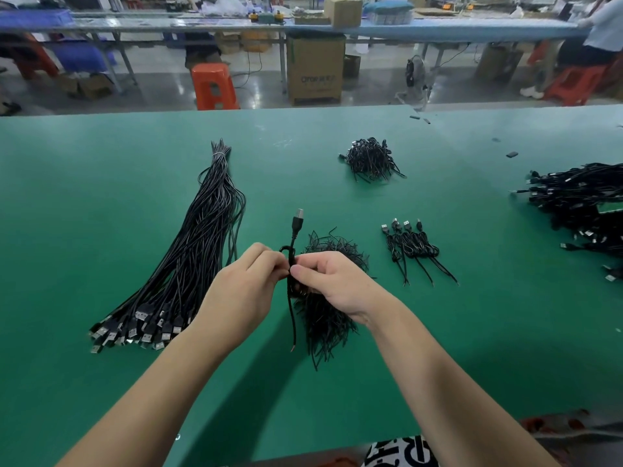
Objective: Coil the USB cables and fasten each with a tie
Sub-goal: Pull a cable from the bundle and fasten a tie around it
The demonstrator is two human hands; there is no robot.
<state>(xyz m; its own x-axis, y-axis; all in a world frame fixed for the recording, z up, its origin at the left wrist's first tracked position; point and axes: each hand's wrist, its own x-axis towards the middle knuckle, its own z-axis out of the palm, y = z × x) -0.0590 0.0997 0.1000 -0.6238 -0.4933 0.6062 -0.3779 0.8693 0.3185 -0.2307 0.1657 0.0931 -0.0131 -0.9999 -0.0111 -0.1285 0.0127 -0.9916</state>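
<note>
L to R: bundle of uncoiled USB cables [188,264] lies straight on the green counter [101,197], plugs toward the person. Left hand [242,291] and right hand [333,281] both pinch one coiled cable [292,261] above the pile of ties [323,298], plug end up, bare tail hanging down. Prob. the tie-twisting step: keep the loops pinched tight w/ left, twist the tie snug w/ right so the coil can't spring. Four finished cables [413,251] lie to the right; bigger heap [580,203] at far right. Room: workshop, orange stool [214,85], cardboard box [316,67] beyond.
</note>
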